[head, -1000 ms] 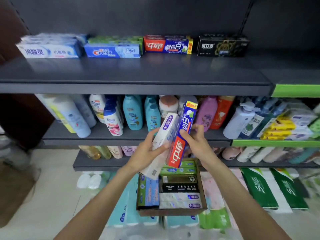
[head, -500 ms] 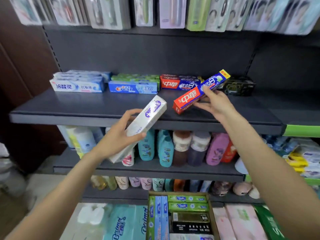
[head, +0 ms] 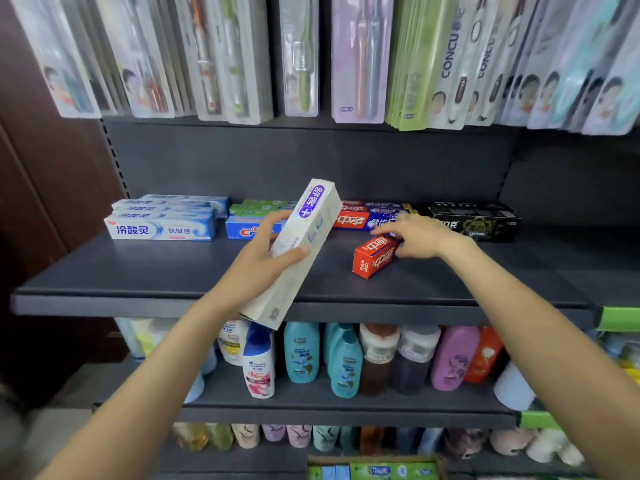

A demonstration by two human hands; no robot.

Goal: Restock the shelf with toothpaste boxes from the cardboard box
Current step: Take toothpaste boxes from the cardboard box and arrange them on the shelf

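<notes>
**Inspector:** Your left hand point(head: 258, 261) grips a long white cardboard toothpaste box with a purple label point(head: 298, 251), thumb across its front face and fingers curled behind. The box is tilted, its top end pointing to one o'clock, and it is held in the air above the front half of the dark grey metal shelf point(head: 145, 271).

**Operator:** And the right?

**Inspector:** Your right hand point(head: 417, 237) lies over the far end of a red and blue cardboard toothpaste box point(head: 374, 256), fingers extended and pointing to nine o'clock. The box rests on the shelf, its red end towards you at seven o'clock. I cannot tell whether the thumb pinches it.

**Operator:** The stock behind?

**Inspector:** Along the back, from nine o'clock to three: white and blue boxes point(head: 161, 230), a blue box under green ones point(head: 249, 216), matching red and blue boxes point(head: 360, 220), black boxes point(head: 474, 221). The brown cardboard box point(head: 372, 467) sits at six o'clock, at the frame's bottom edge.
</notes>
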